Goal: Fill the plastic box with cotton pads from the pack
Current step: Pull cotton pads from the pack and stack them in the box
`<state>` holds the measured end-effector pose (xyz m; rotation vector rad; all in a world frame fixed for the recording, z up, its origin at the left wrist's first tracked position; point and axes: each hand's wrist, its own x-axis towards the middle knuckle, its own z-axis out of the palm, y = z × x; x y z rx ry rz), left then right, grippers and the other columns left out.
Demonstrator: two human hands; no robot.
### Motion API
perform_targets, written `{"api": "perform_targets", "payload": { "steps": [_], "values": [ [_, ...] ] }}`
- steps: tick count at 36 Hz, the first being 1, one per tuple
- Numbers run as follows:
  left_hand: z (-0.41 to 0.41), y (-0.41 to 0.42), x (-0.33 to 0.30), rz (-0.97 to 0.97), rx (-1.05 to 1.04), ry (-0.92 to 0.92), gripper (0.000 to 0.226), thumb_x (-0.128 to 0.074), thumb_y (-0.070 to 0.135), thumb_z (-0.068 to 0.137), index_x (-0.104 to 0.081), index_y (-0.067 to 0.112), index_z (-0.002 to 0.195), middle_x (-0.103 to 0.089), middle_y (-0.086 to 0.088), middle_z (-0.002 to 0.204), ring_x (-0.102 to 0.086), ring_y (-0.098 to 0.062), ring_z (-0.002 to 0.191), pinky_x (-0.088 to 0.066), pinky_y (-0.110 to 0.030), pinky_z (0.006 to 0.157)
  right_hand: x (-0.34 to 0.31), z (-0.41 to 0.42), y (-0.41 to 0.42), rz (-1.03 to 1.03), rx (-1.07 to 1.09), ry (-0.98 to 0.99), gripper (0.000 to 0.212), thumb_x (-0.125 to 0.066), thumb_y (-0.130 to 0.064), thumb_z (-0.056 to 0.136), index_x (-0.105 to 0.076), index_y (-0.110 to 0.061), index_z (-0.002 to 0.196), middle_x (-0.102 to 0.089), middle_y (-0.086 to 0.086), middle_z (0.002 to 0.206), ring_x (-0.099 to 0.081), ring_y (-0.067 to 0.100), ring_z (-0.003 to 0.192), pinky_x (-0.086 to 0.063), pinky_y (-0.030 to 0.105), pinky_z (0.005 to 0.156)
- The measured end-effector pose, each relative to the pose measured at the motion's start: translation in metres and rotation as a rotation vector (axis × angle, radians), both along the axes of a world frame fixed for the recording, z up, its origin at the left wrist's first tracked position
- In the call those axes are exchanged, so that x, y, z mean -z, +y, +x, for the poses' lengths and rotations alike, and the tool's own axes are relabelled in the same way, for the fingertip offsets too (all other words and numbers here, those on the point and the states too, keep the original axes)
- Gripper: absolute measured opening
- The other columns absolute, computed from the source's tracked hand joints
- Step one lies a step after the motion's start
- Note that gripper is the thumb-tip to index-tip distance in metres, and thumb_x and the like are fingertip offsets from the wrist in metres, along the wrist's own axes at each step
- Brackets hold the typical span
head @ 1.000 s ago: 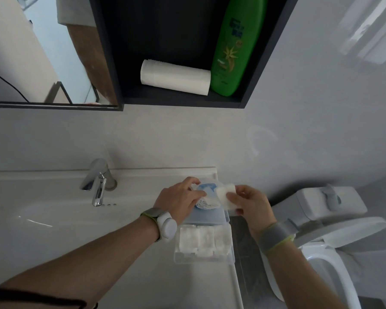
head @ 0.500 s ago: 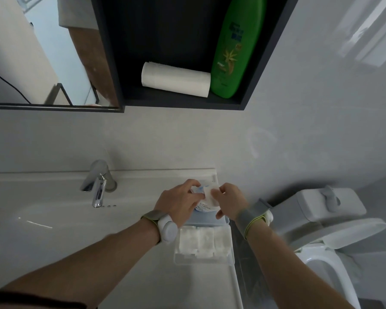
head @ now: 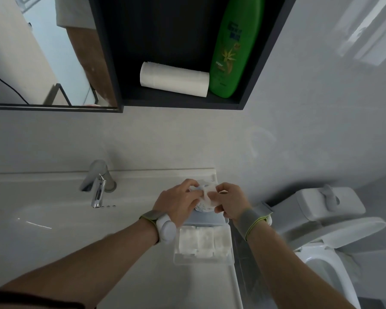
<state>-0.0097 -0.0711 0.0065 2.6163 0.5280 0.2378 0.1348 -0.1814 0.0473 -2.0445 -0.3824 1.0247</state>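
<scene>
Left hand (head: 176,202): fingers curled round the pack (head: 202,207), steadying it above the box lid.
Right hand (head: 231,202): fingers pinching cotton pads (head: 210,192) at the pack's mouth.
Plastic box (head: 203,259): on the worktop's right edge, just below both hands, partly filled.
Handling: likely light, soft, compressible; best pinched by the stack's edges, gently, to avoid fraying or scattering.

Pretty clearly a home bathroom. There's a white sink (head: 53,219) with a chrome faucet (head: 97,186), and a toilet (head: 334,221) right beside it. Mirror (head: 31,52) and a shelf with a green shampoo bottle (head: 232,45) and paper roll (head: 174,79) hang above.
</scene>
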Motion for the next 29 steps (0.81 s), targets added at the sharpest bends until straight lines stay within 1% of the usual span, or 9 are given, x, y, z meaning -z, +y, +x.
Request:
{"api": "perform_targets", "payload": {
  "steps": [3, 6, 10, 13, 18, 21, 23, 27, 29],
  "values": [
    [0.0, 0.001, 0.0, -0.009, -0.023, 0.012, 0.024, -0.049, 0.034, 0.099, -0.055, 0.039, 0.122, -0.041, 0.018, 0.134, -0.06, -0.014, 0.101, -0.046, -0.031, 0.067, -0.002, -0.001, -0.004, 0.069, 0.027, 0.023, 0.011, -0.068, -0.011, 0.087, -0.06, -0.01, 0.095, -0.066, 0.013, 0.078, -0.058, 0.018, 0.046, -0.032, 0.02, 0.04],
    [0.003, 0.001, 0.0, -0.014, -0.048, 0.031, 0.028, -0.048, 0.036, 0.099, -0.053, 0.036, 0.127, -0.04, 0.018, 0.134, -0.06, -0.015, 0.096, -0.044, -0.031, 0.066, -0.006, -0.004, -0.011, 0.126, 0.063, 0.025, 0.032, -0.067, -0.013, 0.088, -0.057, -0.012, 0.119, -0.068, 0.015, 0.1, -0.066, 0.02, 0.055, -0.04, 0.026, 0.043],
    [0.004, 0.003, 0.0, -0.022, -0.07, 0.05, 0.031, -0.049, 0.037, 0.099, -0.052, 0.034, 0.13, -0.041, 0.019, 0.133, -0.06, -0.016, 0.094, -0.048, -0.033, 0.07, -0.016, -0.013, -0.023, 0.173, 0.067, 0.079, 0.046, -0.066, -0.014, 0.09, -0.049, -0.018, 0.133, -0.066, 0.013, 0.109, -0.072, 0.026, 0.068, -0.047, 0.029, 0.048],
    [0.003, 0.004, 0.0, -0.035, -0.074, 0.043, 0.029, -0.049, 0.036, 0.099, -0.053, 0.035, 0.128, -0.042, 0.02, 0.132, -0.061, -0.015, 0.095, -0.051, -0.035, 0.073, -0.023, -0.021, -0.032, 0.197, 0.076, 0.115, 0.039, -0.066, -0.014, 0.09, -0.053, -0.015, 0.127, -0.067, 0.013, 0.108, -0.074, 0.028, 0.074, -0.052, 0.028, 0.05],
    [0.003, 0.004, 0.003, -0.045, -0.069, 0.038, 0.026, -0.046, 0.036, 0.1, -0.054, 0.036, 0.125, -0.042, 0.02, 0.131, -0.059, -0.014, 0.097, -0.049, -0.033, 0.072, -0.022, -0.035, -0.047, 0.182, 0.103, 0.17, 0.017, -0.065, -0.008, 0.09, -0.062, -0.008, 0.107, -0.073, 0.012, 0.094, -0.074, 0.029, 0.075, -0.056, 0.033, 0.056],
    [0.002, 0.004, 0.006, -0.044, -0.055, 0.026, 0.025, -0.046, 0.035, 0.101, -0.055, 0.034, 0.124, -0.043, 0.018, 0.131, -0.06, -0.015, 0.094, -0.05, -0.035, 0.072, -0.005, -0.041, -0.054, 0.114, 0.093, 0.199, 0.013, -0.066, -0.01, 0.09, -0.063, -0.009, 0.103, -0.074, 0.011, 0.089, -0.074, 0.03, 0.075, -0.055, 0.031, 0.054],
    [0.001, 0.005, 0.008, -0.033, -0.051, 0.016, 0.024, -0.046, 0.035, 0.101, -0.055, 0.035, 0.123, -0.043, 0.019, 0.13, -0.06, -0.014, 0.093, -0.052, -0.036, 0.071, 0.008, -0.044, -0.058, 0.061, 0.09, 0.237, 0.006, -0.065, -0.011, 0.091, -0.062, -0.008, 0.095, -0.073, 0.011, 0.084, -0.073, 0.033, 0.073, -0.053, 0.03, 0.05],
    [0.001, 0.005, 0.009, -0.025, -0.06, 0.006, 0.024, -0.047, 0.035, 0.099, -0.056, 0.036, 0.122, -0.044, 0.019, 0.129, -0.061, -0.015, 0.092, -0.052, -0.036, 0.07, 0.03, -0.05, -0.06, -0.062, 0.047, 0.252, 0.013, -0.057, -0.015, 0.095, -0.056, -0.007, 0.085, -0.066, 0.012, 0.081, -0.073, 0.033, 0.071, -0.055, 0.035, 0.056],
    [0.002, 0.004, 0.007, -0.02, -0.06, 0.005, 0.025, -0.048, 0.035, 0.099, -0.056, 0.035, 0.122, -0.045, 0.019, 0.129, -0.061, -0.015, 0.093, -0.052, -0.035, 0.07, 0.041, -0.05, -0.062, -0.121, 0.015, 0.207, 0.015, -0.056, -0.017, 0.095, -0.055, -0.008, 0.083, -0.065, 0.012, 0.083, -0.074, 0.03, 0.069, -0.054, 0.033, 0.055]
  ]
}}
